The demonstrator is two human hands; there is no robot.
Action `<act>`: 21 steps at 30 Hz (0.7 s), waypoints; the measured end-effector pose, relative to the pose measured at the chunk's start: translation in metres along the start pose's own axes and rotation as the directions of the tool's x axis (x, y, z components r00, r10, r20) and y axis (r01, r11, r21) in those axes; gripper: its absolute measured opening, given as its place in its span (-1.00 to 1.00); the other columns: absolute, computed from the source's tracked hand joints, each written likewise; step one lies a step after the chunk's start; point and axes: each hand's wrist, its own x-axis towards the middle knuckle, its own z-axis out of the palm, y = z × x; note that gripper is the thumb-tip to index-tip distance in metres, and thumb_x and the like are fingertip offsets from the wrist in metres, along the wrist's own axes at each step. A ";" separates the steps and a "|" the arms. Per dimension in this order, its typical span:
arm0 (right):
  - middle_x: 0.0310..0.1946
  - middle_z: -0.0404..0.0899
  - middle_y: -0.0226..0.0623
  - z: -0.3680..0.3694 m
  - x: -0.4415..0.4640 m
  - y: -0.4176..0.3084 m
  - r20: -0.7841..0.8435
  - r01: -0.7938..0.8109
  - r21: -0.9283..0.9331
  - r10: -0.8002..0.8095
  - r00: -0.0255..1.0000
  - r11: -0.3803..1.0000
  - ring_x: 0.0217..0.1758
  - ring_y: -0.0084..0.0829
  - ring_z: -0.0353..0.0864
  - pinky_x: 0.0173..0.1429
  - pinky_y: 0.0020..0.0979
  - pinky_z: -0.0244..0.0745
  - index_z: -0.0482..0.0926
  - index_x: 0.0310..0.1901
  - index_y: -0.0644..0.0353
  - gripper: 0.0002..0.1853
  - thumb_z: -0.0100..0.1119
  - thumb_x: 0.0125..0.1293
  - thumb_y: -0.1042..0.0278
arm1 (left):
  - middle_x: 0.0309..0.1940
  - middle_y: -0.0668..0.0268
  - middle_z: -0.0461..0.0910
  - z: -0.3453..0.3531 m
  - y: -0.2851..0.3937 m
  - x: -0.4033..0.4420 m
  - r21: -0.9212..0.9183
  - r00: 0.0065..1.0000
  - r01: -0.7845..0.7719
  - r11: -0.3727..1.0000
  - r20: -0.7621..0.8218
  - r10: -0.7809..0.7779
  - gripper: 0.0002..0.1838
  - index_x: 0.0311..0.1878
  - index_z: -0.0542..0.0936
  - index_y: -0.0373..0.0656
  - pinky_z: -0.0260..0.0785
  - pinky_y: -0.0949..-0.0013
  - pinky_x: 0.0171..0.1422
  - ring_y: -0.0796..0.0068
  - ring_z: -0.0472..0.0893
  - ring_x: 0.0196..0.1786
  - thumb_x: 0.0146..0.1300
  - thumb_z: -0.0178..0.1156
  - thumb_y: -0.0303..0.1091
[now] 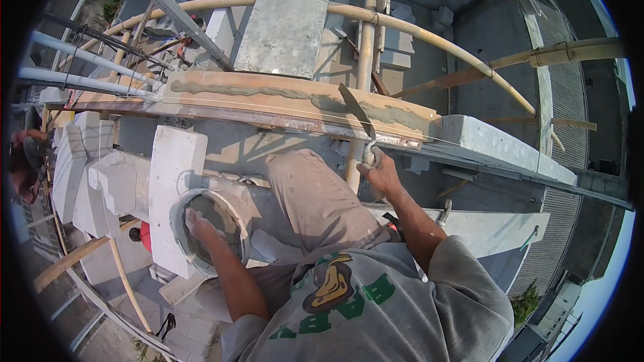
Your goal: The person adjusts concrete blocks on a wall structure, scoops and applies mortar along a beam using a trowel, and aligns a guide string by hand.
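My right hand (381,173) is closed round the handle of a trowel (357,112), whose dark blade reaches up over the wall top. Along that orange-brown wall top (221,85) runs an uneven strip of grey mortar (268,95), with a thin string stretched beside it. At the lower left, my left hand (202,226) is over the mouth of a round bucket (243,255) of grey mortar. Its fingers point down into the bucket, and what they hold, if anything, cannot be made out. A pale block (176,161) lies just left of the bucket.
White blocks (490,141) continue the wall on the right. More blocks (121,177) are stacked at the left. Bamboo poles (436,40) cross above and beyond the wall. A person (28,154) is at the far left edge, and something red shows below the blocks.
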 end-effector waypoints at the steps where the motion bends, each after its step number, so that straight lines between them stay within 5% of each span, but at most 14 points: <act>1: -0.33 0.59 0.00 0.001 0.002 -0.011 0.051 0.008 0.074 -0.012 0.999 0.997 -0.26 -0.13 0.60 -0.10 -0.25 0.47 0.45 -0.06 0.33 -0.50 0.26 0.00 0.18 | 0.42 0.08 0.09 -0.004 -0.005 0.003 0.004 1.000 -0.019 1.000 0.002 0.019 -0.43 0.35 0.17 -0.32 -0.12 0.17 0.49 0.05 0.10 0.43 0.35 -0.05 -0.24; 2: -0.33 0.60 0.06 0.005 0.006 -0.020 0.099 0.014 0.146 -0.029 0.995 0.989 -0.21 -0.04 0.61 -0.07 -0.23 0.47 0.45 -0.03 0.36 -0.47 0.26 0.01 0.15 | 0.41 0.09 0.10 -0.008 -0.009 0.007 -0.009 1.000 -0.021 1.000 -0.001 0.021 -0.43 0.35 0.18 -0.31 -0.11 0.17 0.49 0.06 0.11 0.43 0.34 -0.03 -0.25; 3: -0.44 0.58 -0.07 0.015 0.014 -0.028 0.028 0.104 0.069 -0.106 0.994 0.992 -0.31 -0.20 0.59 -0.13 -0.27 0.47 0.47 -0.09 0.34 -0.53 0.23 0.07 0.13 | 0.41 0.09 0.11 -0.012 -0.012 0.009 -0.023 1.000 -0.023 0.999 -0.005 0.022 -0.44 0.34 0.19 -0.30 -0.11 0.17 0.48 0.07 0.13 0.42 0.33 -0.01 -0.26; 8: -0.49 0.57 -0.18 0.044 0.048 -0.074 0.325 -0.146 0.413 0.004 0.946 0.899 -0.38 -0.35 0.58 -0.24 -0.29 0.44 0.53 -0.24 0.30 -0.63 0.18 0.13 0.11 | 0.41 0.11 0.11 -0.021 -0.017 0.015 -0.028 1.000 0.000 1.000 0.007 0.000 -0.42 0.35 0.20 -0.25 -0.10 0.17 0.47 0.08 0.15 0.41 0.32 0.02 -0.25; 11: -0.49 0.57 -0.21 0.029 0.041 -0.112 0.441 -0.295 0.401 0.100 0.892 0.867 -0.46 -0.35 0.58 -0.32 -0.30 0.46 0.54 -0.24 0.30 -0.64 0.18 0.13 0.11 | 0.35 0.06 0.20 -0.014 -0.008 0.002 0.050 1.000 0.014 0.999 0.002 -0.014 -0.45 0.33 0.20 -0.31 0.00 0.16 0.42 0.07 0.23 0.37 0.35 -0.01 -0.26; 14: -0.49 0.57 -0.23 0.048 0.052 -0.042 0.291 -0.059 0.291 -0.029 0.956 0.955 -0.52 -0.39 0.56 -0.43 -0.34 0.47 0.54 -0.26 0.29 -0.66 0.18 0.17 0.11 | 0.33 0.03 0.22 0.005 0.003 -0.009 0.051 0.999 0.038 0.998 0.006 -0.038 -0.45 0.33 0.18 -0.34 0.04 0.14 0.40 0.06 0.24 0.36 0.37 -0.04 -0.26; 21: -0.54 0.48 -0.35 -0.023 -0.015 0.024 0.114 -0.196 0.394 0.164 0.980 0.898 -0.60 -0.52 0.48 -0.54 -0.45 0.42 0.46 -0.26 0.22 -0.68 0.15 0.26 0.09 | 0.36 0.02 0.17 0.018 -0.012 0.004 0.017 0.995 0.052 0.998 0.083 -0.054 -0.43 0.34 0.15 -0.36 -0.04 0.11 0.45 0.03 0.20 0.39 0.35 -0.02 -0.28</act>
